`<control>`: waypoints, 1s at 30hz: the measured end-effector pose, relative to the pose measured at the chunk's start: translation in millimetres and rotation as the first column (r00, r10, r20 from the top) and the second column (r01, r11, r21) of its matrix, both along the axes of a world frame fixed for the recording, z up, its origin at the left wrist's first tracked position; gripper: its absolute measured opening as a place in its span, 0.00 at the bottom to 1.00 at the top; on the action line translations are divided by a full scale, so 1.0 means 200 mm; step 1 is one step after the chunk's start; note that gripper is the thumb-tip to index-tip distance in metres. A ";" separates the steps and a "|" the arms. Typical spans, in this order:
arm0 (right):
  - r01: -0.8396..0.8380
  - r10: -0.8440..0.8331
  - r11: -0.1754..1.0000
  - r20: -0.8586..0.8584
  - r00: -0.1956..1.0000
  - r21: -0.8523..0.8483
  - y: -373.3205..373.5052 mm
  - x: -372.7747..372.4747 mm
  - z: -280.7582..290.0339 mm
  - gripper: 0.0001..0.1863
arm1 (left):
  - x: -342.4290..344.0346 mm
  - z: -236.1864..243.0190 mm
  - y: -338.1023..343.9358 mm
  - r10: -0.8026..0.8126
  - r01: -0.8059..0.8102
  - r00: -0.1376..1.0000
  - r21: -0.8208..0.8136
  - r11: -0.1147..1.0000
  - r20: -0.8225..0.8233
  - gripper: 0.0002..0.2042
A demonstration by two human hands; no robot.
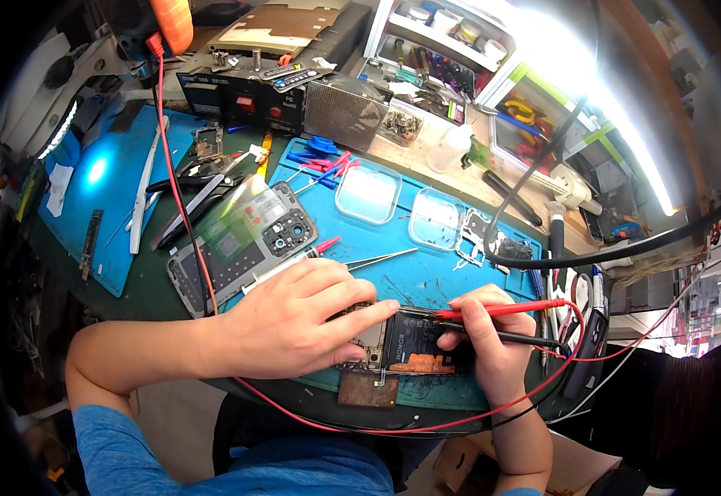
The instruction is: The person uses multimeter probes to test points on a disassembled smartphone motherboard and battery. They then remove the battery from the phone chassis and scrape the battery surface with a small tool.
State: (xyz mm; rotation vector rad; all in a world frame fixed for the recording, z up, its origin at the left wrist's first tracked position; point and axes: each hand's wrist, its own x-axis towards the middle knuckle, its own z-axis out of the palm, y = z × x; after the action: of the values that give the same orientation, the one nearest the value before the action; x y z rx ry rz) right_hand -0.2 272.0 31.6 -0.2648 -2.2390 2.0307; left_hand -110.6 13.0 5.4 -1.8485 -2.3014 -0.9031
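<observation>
Opened phone (372, 355) flat, blk batt. (414, 337) in, red/blk probes (509, 309) held

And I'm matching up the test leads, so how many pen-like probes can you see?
2: the red probe and, just below it, the black probe, both in the right hand. Others could be hidden.

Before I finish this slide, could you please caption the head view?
Left fingers on an opened phone, right fingers holding a red probe and a black probe.

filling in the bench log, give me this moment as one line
left hand: on opened rectangular phone | right hand: holding red pen-shaped probe, black pen-shaped probe | tips: near black rectangular battery
</observation>
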 end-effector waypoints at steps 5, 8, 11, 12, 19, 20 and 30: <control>-0.011 0.011 1.000 0.003 1.000 0.015 0.00 0.00 -0.01 0.06 | 0.01 0.00 0.00 0.028 -0.028 0.999 -0.050 0.998 -0.017 0.31; 0.001 -0.001 1.000 -0.001 1.000 0.002 0.00 -0.01 -0.01 0.06 | 0.01 0.00 0.01 0.047 -0.047 0.999 -0.067 0.997 -0.006 0.31; -0.001 0.001 1.000 -0.006 1.000 -0.005 -0.01 -0.01 -0.01 0.06 | 0.01 0.00 0.02 0.062 -0.062 0.998 -0.063 0.996 0.006 0.30; -0.005 0.005 1.000 -0.002 1.000 0.004 -0.01 -0.01 -0.01 0.06 | 0.01 -0.01 0.02 0.065 -0.064 0.998 -0.059 0.996 0.013 0.30; -0.011 0.011 1.000 -0.024 1.000 0.015 -0.03 -0.01 -0.02 0.06 | 0.01 -0.01 0.03 0.082 -0.080 0.993 -0.024 0.997 0.089 0.25; -0.012 0.012 1.000 -0.034 0.999 0.013 -0.03 -0.01 -0.02 0.06 | 0.01 -0.01 0.03 0.086 -0.085 0.991 -0.018 0.996 0.101 0.24; -0.007 0.011 0.999 -0.069 0.998 0.046 -0.03 -0.02 -0.05 0.06 | 0.01 -0.03 0.04 0.106 -0.106 0.989 0.004 0.994 0.100 0.22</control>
State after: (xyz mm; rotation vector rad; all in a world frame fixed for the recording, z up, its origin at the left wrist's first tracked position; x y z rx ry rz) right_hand -3.5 266.3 21.8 -0.1775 -2.2452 1.9590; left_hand -108.0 21.5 -1.2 -1.6958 -2.4223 -1.0115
